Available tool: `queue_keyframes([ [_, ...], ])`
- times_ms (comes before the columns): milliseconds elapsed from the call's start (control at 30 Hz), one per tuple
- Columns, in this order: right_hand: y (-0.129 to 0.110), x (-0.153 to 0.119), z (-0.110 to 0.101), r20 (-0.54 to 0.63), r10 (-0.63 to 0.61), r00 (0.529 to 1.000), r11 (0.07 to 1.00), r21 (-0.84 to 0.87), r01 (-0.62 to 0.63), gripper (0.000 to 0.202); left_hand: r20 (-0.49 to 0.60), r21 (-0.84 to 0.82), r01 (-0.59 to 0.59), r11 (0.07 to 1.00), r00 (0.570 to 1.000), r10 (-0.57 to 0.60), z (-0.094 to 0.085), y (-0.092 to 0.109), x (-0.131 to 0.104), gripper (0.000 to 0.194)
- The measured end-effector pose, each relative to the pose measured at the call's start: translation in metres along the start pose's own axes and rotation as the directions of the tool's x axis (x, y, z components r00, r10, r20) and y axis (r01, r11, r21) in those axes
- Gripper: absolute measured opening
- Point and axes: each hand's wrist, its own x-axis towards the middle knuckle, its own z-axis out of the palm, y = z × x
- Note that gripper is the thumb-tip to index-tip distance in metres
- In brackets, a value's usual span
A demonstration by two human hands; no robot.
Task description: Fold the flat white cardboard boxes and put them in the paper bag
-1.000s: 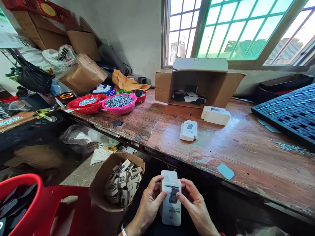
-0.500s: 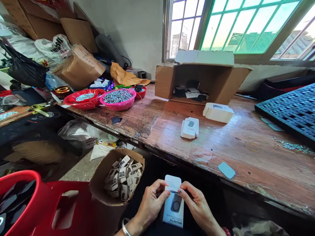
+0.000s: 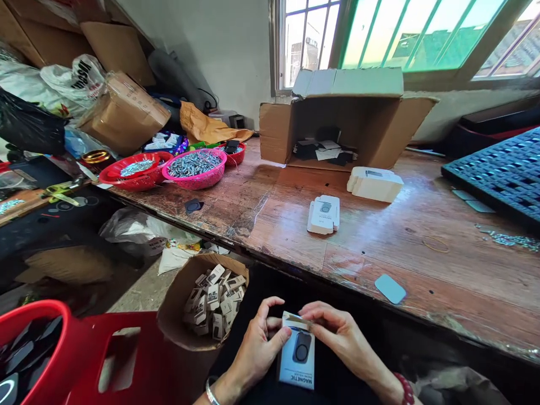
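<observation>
A small white printed box, lettered "MAGNETIC" with a dark round-ringed device pictured on it, is held upside down to me over my lap. My left hand grips its upper left edge, thumb on the printed face and index finger raised. At the upper right corner, the fingers of my right hand pinch the top end and bend the flap over. Whatever is inside the box is hidden. Left of my hands stands an open carton with many similar small boxes in it.
On the wooden table lie two stacks of flat boxes and a pale blue card. An open cardboard box stands behind. Baskets of metal parts sit left; a black grid tray is right. A red tub stands lower left.
The box's top flap, upright before, is now bent down over the opening. My right fingers have moved over the top, and my left index finger has lifted. The view has shifted slightly.
</observation>
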Motion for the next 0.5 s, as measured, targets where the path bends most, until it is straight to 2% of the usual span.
queue_keyframes([
  [100,-0.003,0.001,-0.002,0.071,0.001,0.997,1.000,-0.030,0.001,0.029,0.017,0.069,-0.008,0.998,1.000,0.007,0.000,0.004,0.001,0.041],
  [200,-0.009,0.006,-0.001,0.087,0.067,0.994,0.995,-0.081,-0.060,0.026,0.015,0.129,-0.021,0.991,1.000,0.019,0.000,0.008,0.001,0.031],
  [267,-0.013,0.010,0.000,0.100,0.098,0.990,0.987,-0.136,-0.084,0.020,0.006,0.129,-0.027,0.991,1.000,0.026,-0.001,0.010,0.001,0.030],
  [400,-0.020,0.015,0.001,0.122,0.062,0.991,0.969,-0.244,-0.031,0.017,-0.023,0.125,-0.003,0.992,1.000,0.006,-0.001,0.016,0.002,0.036],
  [500,-0.023,0.017,0.001,0.096,0.105,0.990,0.967,-0.243,-0.079,0.016,-0.073,0.190,0.017,0.982,0.997,-0.004,0.000,0.022,0.005,0.037],
])
